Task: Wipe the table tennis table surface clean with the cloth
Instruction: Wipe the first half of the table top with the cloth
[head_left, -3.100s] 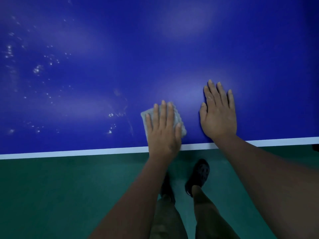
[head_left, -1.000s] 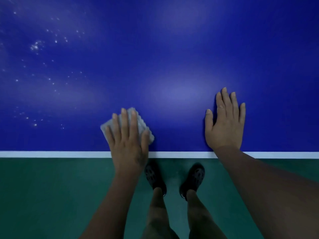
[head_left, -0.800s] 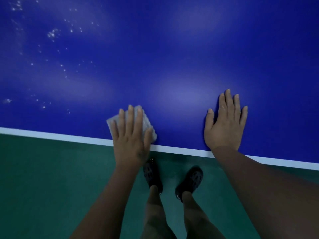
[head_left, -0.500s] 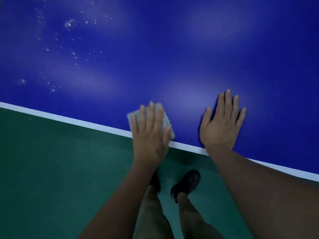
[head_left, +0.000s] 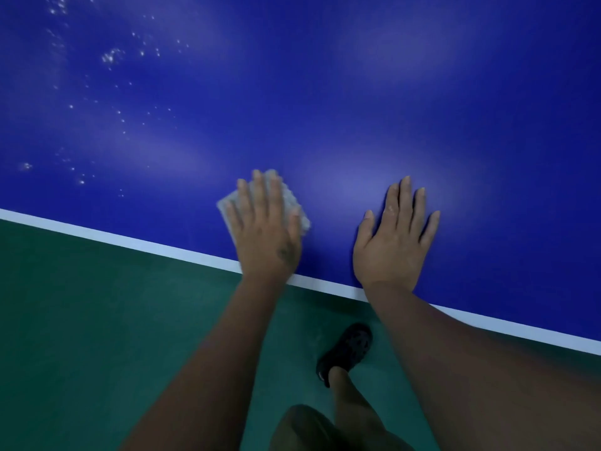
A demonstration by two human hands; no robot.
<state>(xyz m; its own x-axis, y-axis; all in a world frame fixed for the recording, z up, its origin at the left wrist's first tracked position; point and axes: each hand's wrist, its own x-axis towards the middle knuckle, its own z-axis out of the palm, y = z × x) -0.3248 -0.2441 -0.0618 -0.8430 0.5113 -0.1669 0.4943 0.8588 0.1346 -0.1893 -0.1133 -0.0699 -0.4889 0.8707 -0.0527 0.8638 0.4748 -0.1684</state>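
The blue table tennis table (head_left: 357, 92) fills the upper part of the view, with its white edge line (head_left: 113, 237) running slantwise from left down to right. My left hand (head_left: 265, 231) presses flat, fingers straight, on a small pale grey cloth (head_left: 294, 206) near the table's edge. Only the cloth's corners show around the fingers. My right hand (head_left: 395, 237) rests flat on the blue surface just to the right, fingers spread and holding nothing. White specks and droplets (head_left: 112, 56) dot the table at the upper left.
Green floor (head_left: 97, 320) lies below the table edge. My legs and one dark shoe (head_left: 346, 351) stand on it close to the edge, between my forearms.
My left hand slid the cloth leftward along the edge and then back right, close to the right hand. The view has tilted, so the edge now slants. The right hand stayed planted.
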